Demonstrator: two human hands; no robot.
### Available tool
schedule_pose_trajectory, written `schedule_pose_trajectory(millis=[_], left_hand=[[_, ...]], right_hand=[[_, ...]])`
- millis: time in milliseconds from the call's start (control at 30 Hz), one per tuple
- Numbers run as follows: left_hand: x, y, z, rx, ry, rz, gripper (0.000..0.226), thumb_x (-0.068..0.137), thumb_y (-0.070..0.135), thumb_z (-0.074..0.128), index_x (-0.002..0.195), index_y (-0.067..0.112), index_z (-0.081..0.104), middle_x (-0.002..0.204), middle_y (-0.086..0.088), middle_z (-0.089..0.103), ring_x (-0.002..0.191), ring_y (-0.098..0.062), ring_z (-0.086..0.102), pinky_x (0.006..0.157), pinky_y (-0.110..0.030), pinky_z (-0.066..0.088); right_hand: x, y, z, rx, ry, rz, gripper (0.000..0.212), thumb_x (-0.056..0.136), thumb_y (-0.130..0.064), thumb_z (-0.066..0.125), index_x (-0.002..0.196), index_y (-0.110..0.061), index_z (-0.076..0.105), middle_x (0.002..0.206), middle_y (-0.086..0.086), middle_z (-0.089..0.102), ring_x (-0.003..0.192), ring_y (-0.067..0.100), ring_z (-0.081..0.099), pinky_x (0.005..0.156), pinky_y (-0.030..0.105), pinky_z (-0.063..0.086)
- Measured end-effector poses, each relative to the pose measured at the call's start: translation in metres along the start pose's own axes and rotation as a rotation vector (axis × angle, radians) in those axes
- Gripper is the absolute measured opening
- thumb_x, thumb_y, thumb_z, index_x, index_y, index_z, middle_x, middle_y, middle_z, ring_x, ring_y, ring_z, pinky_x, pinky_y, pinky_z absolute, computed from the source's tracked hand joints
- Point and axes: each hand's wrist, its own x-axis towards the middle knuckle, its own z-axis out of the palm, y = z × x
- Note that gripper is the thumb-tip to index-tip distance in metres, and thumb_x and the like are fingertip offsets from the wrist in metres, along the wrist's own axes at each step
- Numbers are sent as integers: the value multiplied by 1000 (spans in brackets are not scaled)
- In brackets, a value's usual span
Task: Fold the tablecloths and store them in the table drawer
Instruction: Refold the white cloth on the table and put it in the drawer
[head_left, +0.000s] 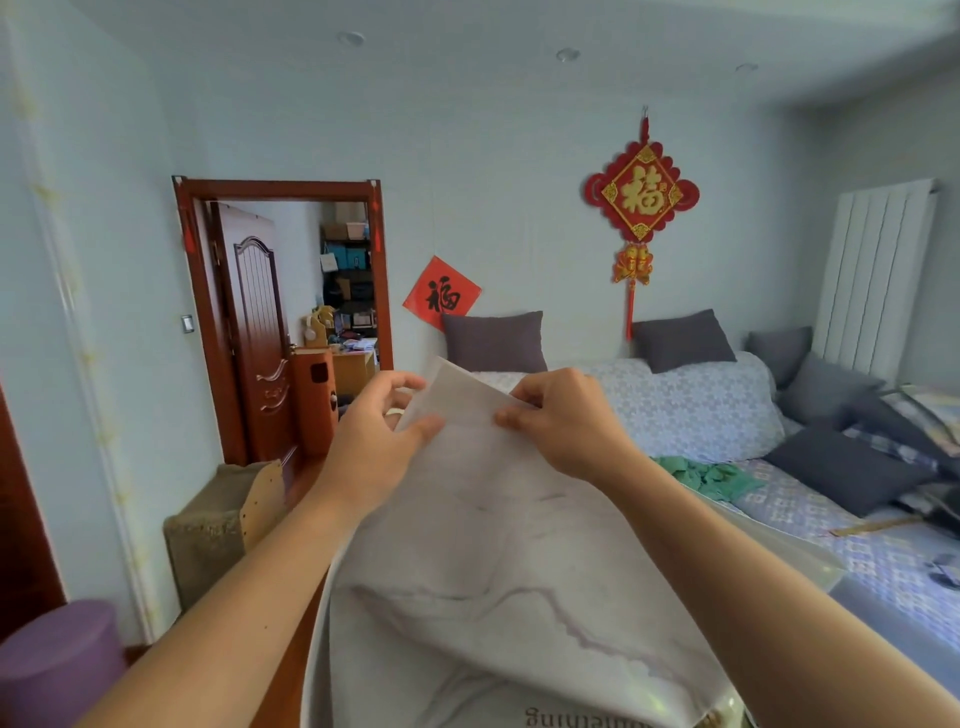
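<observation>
Up at chest height, both hands meet at the top corner of a white marble-patterned tablecloth (498, 561). The left hand (374, 436) has its thumb pressed on the cloth's near face and its fingers curled behind the edge, pinching it. The right hand (566, 421) pinches the same corner just beside it, thumb and forefinger closed on the fabric. Two layers of cloth show at that raised corner, one edge sitting slightly above the other. From the hands the tablecloth hangs down and toward the camera in loose folds, grey veins running across it, with upside-down printed lettering at the bottom edge of the view.

Behind the cloth, to the right, stands a sofa (691, 405) under a blue-and-white patterned cover, with several grey cushions (493, 340) along its back and a crumpled green cloth (711, 475) on the seat. A red knot ornament (641, 200) hangs on the wall above, and a white radiator (872, 275) stands at the far right. To the left, a brown wooden door (257, 343) stands open.
</observation>
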Motion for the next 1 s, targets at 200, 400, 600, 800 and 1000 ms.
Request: schedule_pose_trajectory(millis=[200, 400, 600, 800, 1000], left_hand=[[0, 7, -5, -59, -62, -58, 23, 88, 30, 76, 109, 24, 71, 104, 7, 72, 100, -14, 68, 87, -34, 60], [-6, 13, 6, 3, 33, -11, 19, 96, 24, 68, 87, 12, 57, 82, -14, 62, 72, -20, 59, 68, -38, 54], [-3, 21, 4, 53, -8, 98, 21, 104, 30, 53, 95, 12, 49, 82, -17, 60, 64, -19, 53, 56, -34, 46], [6, 5, 0, 3, 108, 119, 15, 103, 25, 57, 96, 12, 54, 95, -21, 62, 88, -38, 61, 78, -56, 52], [29, -26, -7, 58, 270, -22, 9, 100, 22, 58, 98, 13, 57, 89, -6, 63, 79, -22, 58, 74, -38, 47]], right_hand=[[0, 0, 2, 9, 1, -1, 11, 85, -27, 76, 79, -18, 77, 72, -4, 70, 73, 17, 65, 69, 38, 57], [-3, -4, 3, 0, -2, -7, 12, 85, -28, 75, 77, -19, 76, 70, -6, 68, 72, 12, 62, 66, 33, 53], [0, -7, -5, -31, 9, 10, 28, 87, -36, 74, 66, -21, 64, 59, -7, 55, 62, 9, 49, 54, 28, 37], [-3, 5, -29, -107, -196, -34, 24, 87, -45, 73, 100, -26, 69, 91, -13, 66, 83, 4, 61, 74, 26, 48], [-90, 130, -74, -493, -474, 321, 54, 84, -47, 75, 126, -23, 50, 117, -4, 62, 105, 20, 60, 89, 35, 46]])
